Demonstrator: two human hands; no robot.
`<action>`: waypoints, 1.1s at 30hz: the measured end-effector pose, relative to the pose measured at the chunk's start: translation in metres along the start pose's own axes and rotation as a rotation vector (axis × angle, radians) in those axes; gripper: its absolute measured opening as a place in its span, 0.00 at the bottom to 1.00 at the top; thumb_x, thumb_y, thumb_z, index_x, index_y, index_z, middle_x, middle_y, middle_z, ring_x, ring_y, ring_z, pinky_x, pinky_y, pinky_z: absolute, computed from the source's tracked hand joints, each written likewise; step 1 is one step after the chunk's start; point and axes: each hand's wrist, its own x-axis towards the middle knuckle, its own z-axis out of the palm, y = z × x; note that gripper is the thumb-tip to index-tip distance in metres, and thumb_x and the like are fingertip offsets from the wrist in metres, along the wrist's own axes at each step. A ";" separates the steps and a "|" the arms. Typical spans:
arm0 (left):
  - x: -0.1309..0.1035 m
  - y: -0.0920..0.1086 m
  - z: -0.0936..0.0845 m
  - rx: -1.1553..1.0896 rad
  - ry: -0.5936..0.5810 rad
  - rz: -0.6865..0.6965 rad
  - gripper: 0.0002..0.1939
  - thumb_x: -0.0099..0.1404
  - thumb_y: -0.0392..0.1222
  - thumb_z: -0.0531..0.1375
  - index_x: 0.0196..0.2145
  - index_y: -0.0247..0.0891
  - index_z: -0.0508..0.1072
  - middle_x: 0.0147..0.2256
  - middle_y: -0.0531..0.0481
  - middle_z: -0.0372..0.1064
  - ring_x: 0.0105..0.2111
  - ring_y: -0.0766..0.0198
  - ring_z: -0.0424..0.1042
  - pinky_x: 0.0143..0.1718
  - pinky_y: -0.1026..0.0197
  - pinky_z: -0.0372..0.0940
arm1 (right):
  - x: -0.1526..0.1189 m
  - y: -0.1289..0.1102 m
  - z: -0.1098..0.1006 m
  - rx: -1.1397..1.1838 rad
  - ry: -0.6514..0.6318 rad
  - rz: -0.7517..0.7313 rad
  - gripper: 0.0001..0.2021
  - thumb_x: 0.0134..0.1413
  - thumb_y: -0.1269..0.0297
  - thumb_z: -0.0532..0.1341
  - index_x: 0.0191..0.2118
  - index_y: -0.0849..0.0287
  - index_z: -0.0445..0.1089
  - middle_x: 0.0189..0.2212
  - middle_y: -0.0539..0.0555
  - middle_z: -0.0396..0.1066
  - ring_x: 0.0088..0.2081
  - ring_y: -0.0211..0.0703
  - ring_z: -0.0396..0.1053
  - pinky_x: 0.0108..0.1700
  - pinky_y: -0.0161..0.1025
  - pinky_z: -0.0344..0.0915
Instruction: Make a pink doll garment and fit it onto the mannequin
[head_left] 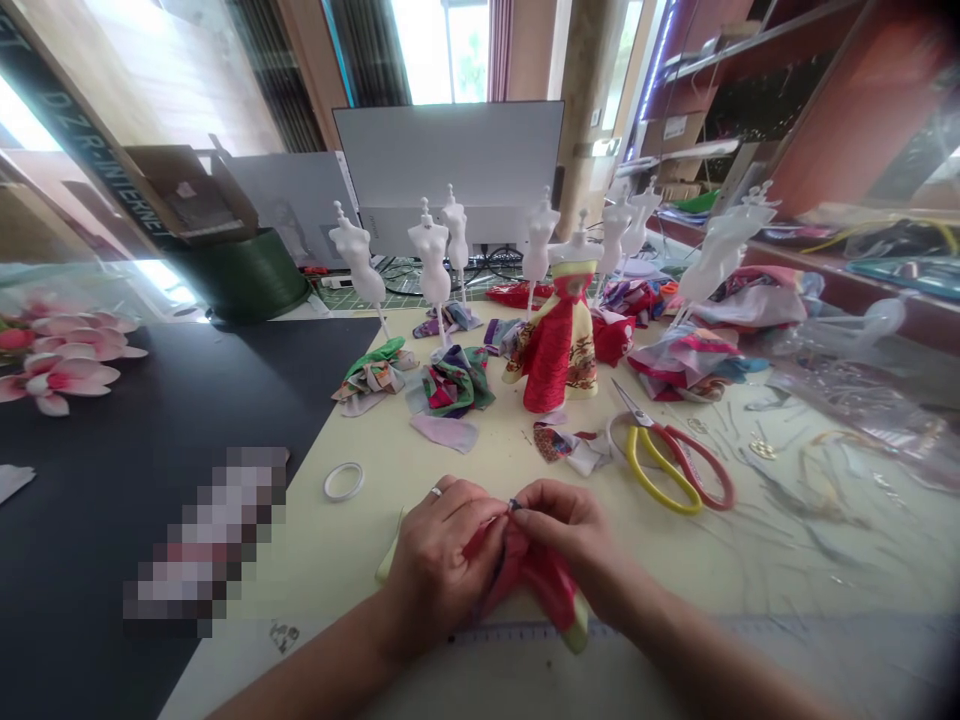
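Observation:
A piece of red cloth [544, 585] with pale yellow-green edges is bunched between my two hands at the front of the table. My left hand [446, 555], with a ring on one finger, is closed around its upper left part. From the right, my right hand [574, 525] pinches the cloth's top edge, fingertips almost touching the left ones. A small dark bit shows at the pinch; what it is I cannot make out. Scissors [667, 455] with one yellow and one red handle lie open beyond my right hand. A white ring-shaped roll [344, 482] lies to the left.
Behind stand several small white mannequins [433, 255], one in a red and floral dress [551, 355]. Fabric scraps [454, 380] lie around their bases. Loose wires or threads [810, 530] and plastic bags [862, 390] spread at right. A monitor [450, 155] stands at the back, pink flowers [67, 350] at left.

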 end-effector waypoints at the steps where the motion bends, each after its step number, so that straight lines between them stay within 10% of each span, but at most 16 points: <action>1: 0.000 0.000 0.000 0.000 0.001 -0.004 0.07 0.58 0.28 0.60 0.35 0.35 0.72 0.29 0.47 0.70 0.30 0.63 0.66 0.32 0.60 0.63 | 0.000 0.000 0.000 0.001 0.004 0.000 0.08 0.45 0.60 0.65 0.27 0.59 0.70 0.23 0.50 0.70 0.26 0.37 0.65 0.29 0.34 0.60; 33: 0.003 0.003 -0.003 -0.004 -0.077 -0.076 0.07 0.58 0.28 0.55 0.25 0.36 0.69 0.24 0.50 0.67 0.28 0.64 0.64 0.30 0.62 0.61 | -0.001 -0.003 0.006 -0.277 0.035 -0.080 0.04 0.44 0.65 0.61 0.25 0.60 0.70 0.21 0.48 0.67 0.25 0.35 0.63 0.27 0.32 0.58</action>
